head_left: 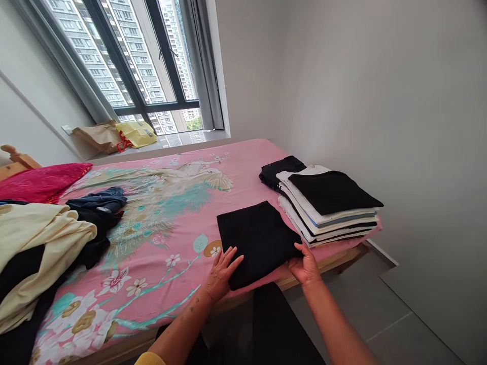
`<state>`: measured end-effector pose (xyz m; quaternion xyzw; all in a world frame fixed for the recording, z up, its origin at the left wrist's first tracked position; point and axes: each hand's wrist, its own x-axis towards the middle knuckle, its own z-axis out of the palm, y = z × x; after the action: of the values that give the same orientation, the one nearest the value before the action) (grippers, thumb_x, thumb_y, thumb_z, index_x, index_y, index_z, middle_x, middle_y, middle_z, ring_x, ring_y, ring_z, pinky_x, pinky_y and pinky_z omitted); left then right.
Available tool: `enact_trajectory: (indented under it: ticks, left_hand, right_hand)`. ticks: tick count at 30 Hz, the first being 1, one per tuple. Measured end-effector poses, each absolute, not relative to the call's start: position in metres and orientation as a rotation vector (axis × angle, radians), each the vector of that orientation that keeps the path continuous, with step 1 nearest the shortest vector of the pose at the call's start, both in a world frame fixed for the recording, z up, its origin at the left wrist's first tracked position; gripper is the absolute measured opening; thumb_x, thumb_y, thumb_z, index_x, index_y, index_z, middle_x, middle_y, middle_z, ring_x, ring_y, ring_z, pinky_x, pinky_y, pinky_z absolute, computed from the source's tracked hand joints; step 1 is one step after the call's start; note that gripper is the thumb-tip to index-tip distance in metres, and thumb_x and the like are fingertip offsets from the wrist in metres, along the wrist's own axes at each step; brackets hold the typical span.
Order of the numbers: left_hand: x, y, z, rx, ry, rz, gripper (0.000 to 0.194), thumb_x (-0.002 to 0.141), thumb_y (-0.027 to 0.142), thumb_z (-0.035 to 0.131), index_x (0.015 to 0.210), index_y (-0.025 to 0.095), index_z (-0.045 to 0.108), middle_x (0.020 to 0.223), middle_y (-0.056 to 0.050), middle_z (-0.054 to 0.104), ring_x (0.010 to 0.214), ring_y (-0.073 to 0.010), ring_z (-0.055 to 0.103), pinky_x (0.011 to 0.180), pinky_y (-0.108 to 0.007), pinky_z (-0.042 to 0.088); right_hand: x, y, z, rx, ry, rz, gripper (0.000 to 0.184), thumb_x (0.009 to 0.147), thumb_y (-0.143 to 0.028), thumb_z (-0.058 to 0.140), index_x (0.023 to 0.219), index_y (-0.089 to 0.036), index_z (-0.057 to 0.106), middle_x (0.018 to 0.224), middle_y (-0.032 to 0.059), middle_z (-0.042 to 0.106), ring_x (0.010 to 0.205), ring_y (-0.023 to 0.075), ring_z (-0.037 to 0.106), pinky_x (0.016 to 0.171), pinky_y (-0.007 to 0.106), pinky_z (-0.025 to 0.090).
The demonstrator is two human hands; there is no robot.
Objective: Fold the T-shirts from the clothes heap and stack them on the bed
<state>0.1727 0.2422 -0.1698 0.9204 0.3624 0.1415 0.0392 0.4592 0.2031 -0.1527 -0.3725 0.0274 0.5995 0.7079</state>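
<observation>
A folded black garment lies flat near the front edge of the bed; I cannot make out whether it is a shirt or trousers. My left hand rests at its lower left side, fingers spread and partly on the cloth. At the lower right corner, my right hand pinches the cloth, thumb on top and the other fingers underneath. Just to the right stands a stack of folded clothes in white, blue and black layers, topped by another folded black piece.
Behind the stack is a black bundle. Loose clothes, including a cream garment and dark blue cloth, heap at the left of the pink bedsheet. A red pillow lies beyond. Bags sit on the windowsill; a wall borders the right.
</observation>
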Motion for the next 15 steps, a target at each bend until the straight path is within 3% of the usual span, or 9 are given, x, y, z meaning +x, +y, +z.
enact_trajectory:
  ticks: [4, 7, 12, 15]
  left_hand:
    - [0.173, 0.230, -0.161, 2.629, 1.102, 0.477, 0.075, 0.063, 0.006, 0.054, 0.135, 0.027, 0.043, 0.146, -0.008, 0.035, 0.135, -0.0280, 0.028, 0.111, -0.055, 0.018]
    - [0.182, 0.210, -0.147, 2.341, 1.060, 0.740, 0.066, 0.069, 0.013, 0.055, 0.132, 0.027, 0.046, 0.142, -0.006, 0.042, 0.132, -0.0259, 0.036, 0.112, -0.051, 0.021]
    - [0.217, 0.186, -0.119, 1.360, 1.166, 1.251, 0.032, 0.079, 0.029, 0.054, 0.108, 0.020, 0.065, 0.109, -0.007, 0.068, 0.110, -0.0269, 0.058, 0.096, -0.041, 0.046]
    - [0.223, 0.182, -0.113, 0.743, 1.262, 1.402, 0.028, 0.077, 0.032, 0.062, 0.102, 0.018, 0.065, 0.103, -0.009, 0.069, 0.108, -0.0266, 0.059, 0.095, -0.039, 0.048]
  right_hand:
    - [0.448, 0.212, -0.124, -0.722, 0.102, 1.252, 0.025, 0.060, -0.013, 0.064, 0.082, -0.022, 0.060, 0.076, -0.0044, 0.070, 0.075, 0.0140, 0.067, 0.070, 0.026, 0.057]
    - [0.439, 0.229, -0.079, -0.664, -0.082, 1.180, 0.021, 0.062, -0.015, 0.064, 0.082, -0.021, 0.060, 0.075, -0.0028, 0.070, 0.074, 0.0155, 0.067, 0.066, 0.027, 0.057]
    - [0.390, 0.281, 0.024, -0.594, -0.377, 1.207, 0.016, 0.061, -0.013, 0.067, 0.071, -0.022, 0.058, 0.068, -0.0024, 0.067, 0.065, 0.0149, 0.064, 0.057, 0.023, 0.055]
    - [0.333, 0.312, 0.063, -0.612, -0.651, 1.364, 0.019, 0.060, -0.015, 0.072, 0.070, -0.019, 0.056, 0.062, -0.0034, 0.063, 0.053, 0.0116, 0.060, 0.050, 0.021, 0.051]
